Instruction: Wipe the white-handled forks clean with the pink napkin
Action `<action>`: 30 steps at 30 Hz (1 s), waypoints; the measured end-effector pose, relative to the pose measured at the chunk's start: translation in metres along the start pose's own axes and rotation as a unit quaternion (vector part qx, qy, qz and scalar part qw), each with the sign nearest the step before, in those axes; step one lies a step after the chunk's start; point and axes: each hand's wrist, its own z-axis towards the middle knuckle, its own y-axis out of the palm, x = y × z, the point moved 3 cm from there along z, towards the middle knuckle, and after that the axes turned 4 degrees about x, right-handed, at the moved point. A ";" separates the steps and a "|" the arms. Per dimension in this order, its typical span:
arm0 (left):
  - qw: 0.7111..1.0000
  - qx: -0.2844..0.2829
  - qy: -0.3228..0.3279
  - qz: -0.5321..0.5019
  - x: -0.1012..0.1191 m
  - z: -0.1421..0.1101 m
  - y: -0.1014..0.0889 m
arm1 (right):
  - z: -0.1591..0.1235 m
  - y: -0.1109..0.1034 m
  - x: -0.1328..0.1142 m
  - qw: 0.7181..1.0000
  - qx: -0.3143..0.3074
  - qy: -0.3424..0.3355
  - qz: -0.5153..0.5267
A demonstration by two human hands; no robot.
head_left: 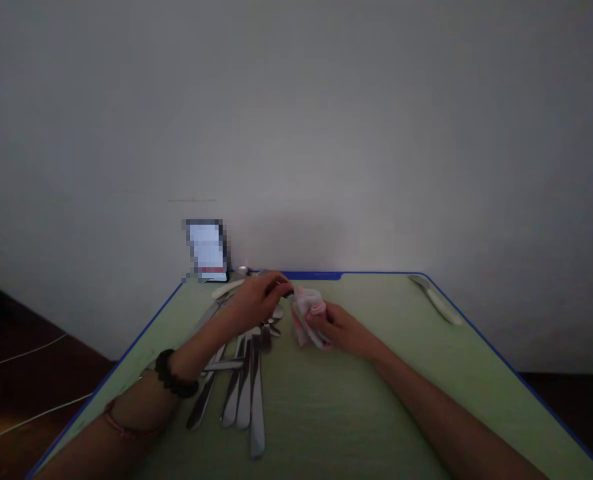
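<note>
My left hand (263, 300) is closed in a pinch on a piece of metal cutlery (289, 293). Only a short dark, shiny bit shows past the fingertips, so its kind is unclear. Opposite it, my right hand (343, 327) grips a folded pink and white cloth (310, 317), which wraps over or touches the other end of that piece. Below and beside my left forearm lies loose metal cutlery, with several long flat handles (245, 393) pointing toward me. Part of this pile is hidden behind the left hand and arm.
A fork with a white handle (441, 303) lies at the far right of the pale green table (336, 420), which has a blue edge. At the back left a lit, blurred-out screen (207, 250) stands near the wall (376, 133). A white handle (227, 289) lies close by.
</note>
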 end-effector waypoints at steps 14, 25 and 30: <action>0.973 -0.064 0.060 0.215 -0.005 -0.001 -0.021 | -0.002 0.017 -0.010 0.966 0.101 -0.085 -0.224; 0.974 -0.170 -0.136 -0.063 -0.009 -0.005 -0.007 | 0.002 0.001 -0.002 0.982 0.165 0.047 0.077; 0.904 -0.312 -0.215 -0.196 -0.003 -0.020 0.011 | 0.007 -0.010 0.006 0.944 0.247 0.055 0.212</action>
